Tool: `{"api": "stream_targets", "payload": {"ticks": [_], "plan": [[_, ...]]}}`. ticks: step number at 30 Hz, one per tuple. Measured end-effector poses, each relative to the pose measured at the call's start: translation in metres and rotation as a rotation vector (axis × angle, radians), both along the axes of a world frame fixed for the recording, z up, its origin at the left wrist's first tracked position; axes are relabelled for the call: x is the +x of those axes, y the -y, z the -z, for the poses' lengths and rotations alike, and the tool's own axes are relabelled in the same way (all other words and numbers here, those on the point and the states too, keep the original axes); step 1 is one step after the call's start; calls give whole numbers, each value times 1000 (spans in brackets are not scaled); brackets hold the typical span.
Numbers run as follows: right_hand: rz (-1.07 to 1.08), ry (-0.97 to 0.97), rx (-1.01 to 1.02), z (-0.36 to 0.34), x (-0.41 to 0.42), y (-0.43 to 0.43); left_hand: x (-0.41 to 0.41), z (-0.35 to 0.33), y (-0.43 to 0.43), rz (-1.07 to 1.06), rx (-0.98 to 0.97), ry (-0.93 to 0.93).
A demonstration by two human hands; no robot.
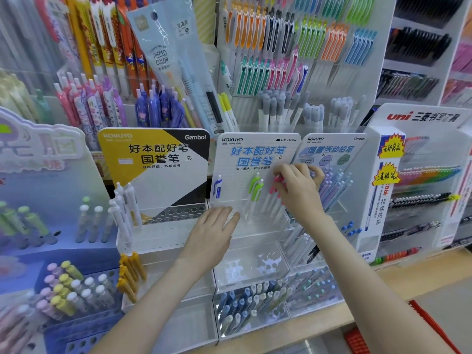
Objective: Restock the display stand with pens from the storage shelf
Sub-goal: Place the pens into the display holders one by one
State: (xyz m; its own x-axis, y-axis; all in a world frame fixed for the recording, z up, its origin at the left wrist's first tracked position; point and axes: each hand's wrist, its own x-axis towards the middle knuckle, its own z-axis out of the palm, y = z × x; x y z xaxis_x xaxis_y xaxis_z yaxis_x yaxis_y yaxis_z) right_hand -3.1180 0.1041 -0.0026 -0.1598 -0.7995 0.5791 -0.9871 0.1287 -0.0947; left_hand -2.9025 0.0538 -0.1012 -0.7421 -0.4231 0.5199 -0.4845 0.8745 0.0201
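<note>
– Pens, the pink ones (275,186): where were they sitting?
– Top tier of the middle display stand (237,190), over at its right edge. Two green pens (256,188) stood just beside them, and one blue pen (217,189) was way off at the left edge. The right hand (298,192) had its fingers curled round the pink tops, gripping the bunch.
– And the other hand?
– The left hand (213,235) was flat, fingers straight and together, against the stand's clear front below that tier. It held nothing.
– Much room to move in there?
– Wide gap between the blue pen and the green ones. The tier below showed a white plate of open holes (245,267). The bottom bin (222,325) was packed with blue and cream pens.
– Neighbours?
– Tight on both sides. The yellow-and-black stand (153,159) on the left had a few white pens (125,200) at its left edge, with rows of open holes (178,213) beside them and mustard pens (130,274) lower down. The pencil stand (332,149) on the right was full of lilac and pale blue barrels (334,185), right by the right hand's knuckles. A red basket (429,325) sat at the lower right.
</note>
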Motion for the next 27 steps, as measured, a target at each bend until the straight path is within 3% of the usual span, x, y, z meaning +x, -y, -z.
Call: {"api": "stream_targets", "payload": {"ticks": [8,14,21,27], "plan": [[19,-73,13,1,1,-8,-2,-1,-2,-7,54,-50],[-55,20,-110,-1,15,-65,-19,-21,-43,-42,143,-163],[-219,-5,-100,49,-12,-211,-88,-13,-183,131,200,-239],[-65,171,76,139,-111,-373,-198,69,-328,154,477,-11]]}}
